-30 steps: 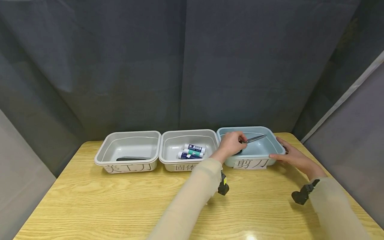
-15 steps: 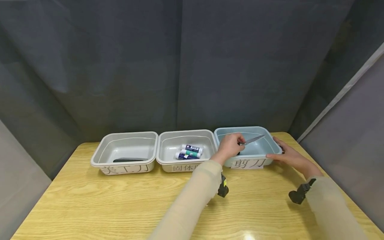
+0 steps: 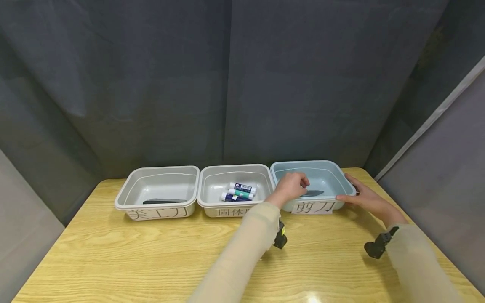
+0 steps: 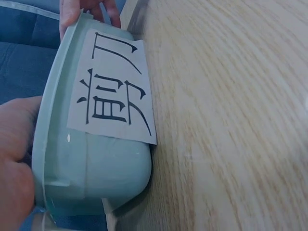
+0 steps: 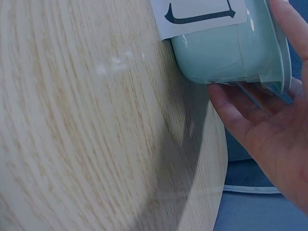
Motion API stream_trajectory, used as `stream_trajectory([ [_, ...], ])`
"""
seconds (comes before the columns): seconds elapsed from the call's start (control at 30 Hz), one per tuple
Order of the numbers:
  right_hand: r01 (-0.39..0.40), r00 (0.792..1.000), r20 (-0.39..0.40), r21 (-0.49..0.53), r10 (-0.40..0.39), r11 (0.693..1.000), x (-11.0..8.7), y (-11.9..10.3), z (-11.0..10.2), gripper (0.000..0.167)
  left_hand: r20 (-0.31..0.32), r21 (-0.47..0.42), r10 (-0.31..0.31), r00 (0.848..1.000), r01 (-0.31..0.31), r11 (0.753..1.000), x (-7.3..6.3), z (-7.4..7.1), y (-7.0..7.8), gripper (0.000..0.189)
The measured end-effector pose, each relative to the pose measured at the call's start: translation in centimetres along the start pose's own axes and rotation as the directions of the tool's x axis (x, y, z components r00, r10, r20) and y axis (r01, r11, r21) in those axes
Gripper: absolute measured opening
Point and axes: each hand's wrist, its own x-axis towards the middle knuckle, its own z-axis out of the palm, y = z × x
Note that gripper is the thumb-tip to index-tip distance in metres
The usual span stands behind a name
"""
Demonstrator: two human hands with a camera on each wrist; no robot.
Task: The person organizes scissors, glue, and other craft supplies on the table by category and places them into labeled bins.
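Note:
In the head view, my left hand (image 3: 291,186) is over the left part of a light blue plastic bin (image 3: 330,180), fingers loosely bent. Beside its fingertips, low in the bin, lies the grey blade of a pair of scissors (image 3: 313,193); the hand hides the handles. My right hand (image 3: 369,200) holds the bin's right end, thumb on the front rim and fingers along the outer side. The right wrist view shows its fingers (image 5: 228,108) touching the bin wall. A paper label (image 4: 113,86) with Chinese characters is on the bin's front.
A grey bin (image 3: 236,167) with several glue sticks (image 3: 239,192) stands left of the blue one. Farther left, another grey bin (image 3: 163,170) holds dark utility knives (image 3: 163,201). All stand along the back of the wooden table (image 3: 144,256), before a dark curtain (image 3: 151,92).
The scissors have left my left hand's fingertips and dropped to the bin's front floor. That hand has sunk slightly. My right hand keeps its hold on the bin.

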Motion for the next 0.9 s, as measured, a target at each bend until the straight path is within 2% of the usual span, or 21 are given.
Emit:
stream_trajectory([
  [0.2,-0.002,1.0,0.001,-0.003,0.002,1.0,-0.1,-0.2,-0.1,0.093,-0.004,-0.075,0.024,1.0,-0.024,0.997,0.1,-0.1,-0.1,0.017],
  [0.67,0.009,1.0,0.026,0.004,-0.009,1.0,0.5,-0.2,-0.3,0.091,-0.041,-0.111,-0.003,0.999,-0.002,0.994,-0.7,-0.8,-0.6,0.013],
  [0.9,0.022,0.999,0.026,-0.002,-0.022,1.0,0.7,-0.2,-0.6,0.091,-0.048,-0.127,0.037,0.998,-0.042,0.991,-0.9,-1.5,-0.5,0.02],
])
